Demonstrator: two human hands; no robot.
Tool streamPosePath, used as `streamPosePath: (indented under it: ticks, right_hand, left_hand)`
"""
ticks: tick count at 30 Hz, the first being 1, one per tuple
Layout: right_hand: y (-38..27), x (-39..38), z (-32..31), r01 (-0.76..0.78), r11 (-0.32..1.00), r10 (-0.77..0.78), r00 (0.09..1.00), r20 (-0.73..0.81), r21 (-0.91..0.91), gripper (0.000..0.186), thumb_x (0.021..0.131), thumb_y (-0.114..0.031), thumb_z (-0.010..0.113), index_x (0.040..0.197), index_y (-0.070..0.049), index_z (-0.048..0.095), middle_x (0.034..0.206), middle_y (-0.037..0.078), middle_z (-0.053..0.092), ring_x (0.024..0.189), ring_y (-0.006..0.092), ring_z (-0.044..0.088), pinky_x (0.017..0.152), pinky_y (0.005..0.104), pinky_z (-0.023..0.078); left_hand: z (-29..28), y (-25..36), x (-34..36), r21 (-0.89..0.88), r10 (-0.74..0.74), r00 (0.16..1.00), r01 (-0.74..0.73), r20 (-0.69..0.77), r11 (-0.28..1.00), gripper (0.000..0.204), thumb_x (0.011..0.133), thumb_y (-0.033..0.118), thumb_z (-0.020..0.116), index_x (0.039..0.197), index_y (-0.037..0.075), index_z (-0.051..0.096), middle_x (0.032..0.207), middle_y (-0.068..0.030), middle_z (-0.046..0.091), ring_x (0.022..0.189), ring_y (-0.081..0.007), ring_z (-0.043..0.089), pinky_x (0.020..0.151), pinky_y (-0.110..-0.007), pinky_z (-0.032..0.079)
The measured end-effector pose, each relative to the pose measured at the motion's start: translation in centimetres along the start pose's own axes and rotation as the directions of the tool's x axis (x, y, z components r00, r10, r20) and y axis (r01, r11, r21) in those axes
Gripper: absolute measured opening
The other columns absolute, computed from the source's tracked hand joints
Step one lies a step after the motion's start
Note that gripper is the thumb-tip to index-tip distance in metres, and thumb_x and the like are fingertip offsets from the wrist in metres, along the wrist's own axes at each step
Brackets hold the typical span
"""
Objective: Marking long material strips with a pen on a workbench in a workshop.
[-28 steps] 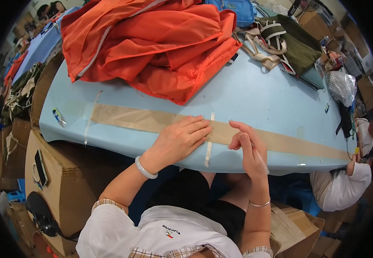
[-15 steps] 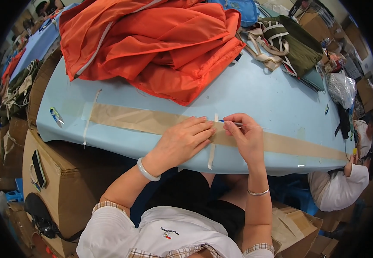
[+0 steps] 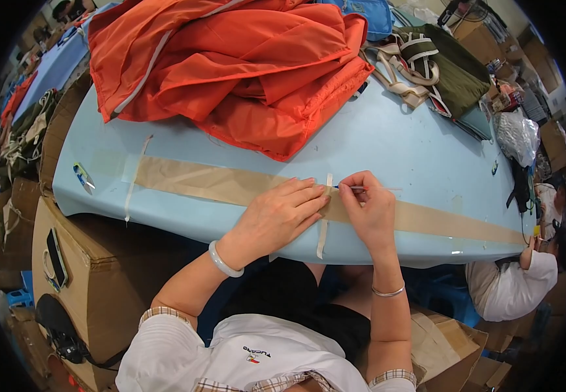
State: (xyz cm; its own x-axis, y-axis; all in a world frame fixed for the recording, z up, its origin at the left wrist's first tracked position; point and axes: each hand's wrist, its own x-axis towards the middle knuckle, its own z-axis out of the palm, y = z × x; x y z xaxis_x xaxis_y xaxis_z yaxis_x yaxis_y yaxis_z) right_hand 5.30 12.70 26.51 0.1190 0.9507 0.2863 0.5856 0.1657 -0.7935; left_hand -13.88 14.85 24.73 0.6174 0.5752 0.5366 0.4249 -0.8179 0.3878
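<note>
Head view: the left hand (image 3: 276, 210) lies flat on the tan strip (image 3: 194, 179), grasping nothing, just beside a white tape (image 3: 323, 238) that crosses the strip. The right hand (image 3: 372, 212) pinches a thin pen (image 3: 357, 188), its blue tip near the tape. The strip lies along the near edge of the blue table (image 3: 420, 150), snips (image 3: 83, 176) off its left end. Beyond sit orange cloth (image 3: 230, 72) and, to the right, an olive bag (image 3: 459, 75).

Blue tabletop (image 3: 426, 150): you get fairly bright, even light, its source out of view.
Space below: your view sinks into shadow.
Clear plastic bag (image 3: 518, 134): shows you glints.
Left hand (image 3: 281, 208), right hand (image 3: 372, 212): sharp to you.
Fisheye rim: 4 corners black, edges bend, background softens.
</note>
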Motion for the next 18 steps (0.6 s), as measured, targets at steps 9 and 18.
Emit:
streamPosePath:
  ticks: [9,18]
  right_hand:
    - [-0.45,0.11,-0.26,-0.053,0.998,0.055,0.997,0.052,-0.041,0.008,0.087,-0.003,0.064,0.087,0.004,0.062,0.077,0.008,0.067,0.069,0.0113,0.065,0.066,0.0252,0.054]
    - [-0.21,0.21,-0.02,0.022,0.999,-0.021,0.999,0.029,-0.042,0.006,0.084,-0.002,0.065,0.083,0.001,0.06,0.074,0.011,0.065,0.063,0.0203,0.065,0.06,0.0295,0.052]
  left_hand:
    - [0.07,-0.04,-0.03,-0.006,-0.006,1.0,0.006,0.011,1.0,0.024,0.087,0.017,0.064,0.108,0.005,0.067,0.116,-0.0081,0.065,0.114,-0.0242,0.059,0.099,-0.037,0.047]
    - [-0.01,0.01,-0.01,-0.011,-0.016,1.0,0.016,0.016,1.0,0.023,0.087,0.018,0.065,0.106,0.005,0.066,0.117,-0.0078,0.065,0.115,-0.0239,0.059,0.099,-0.037,0.047]
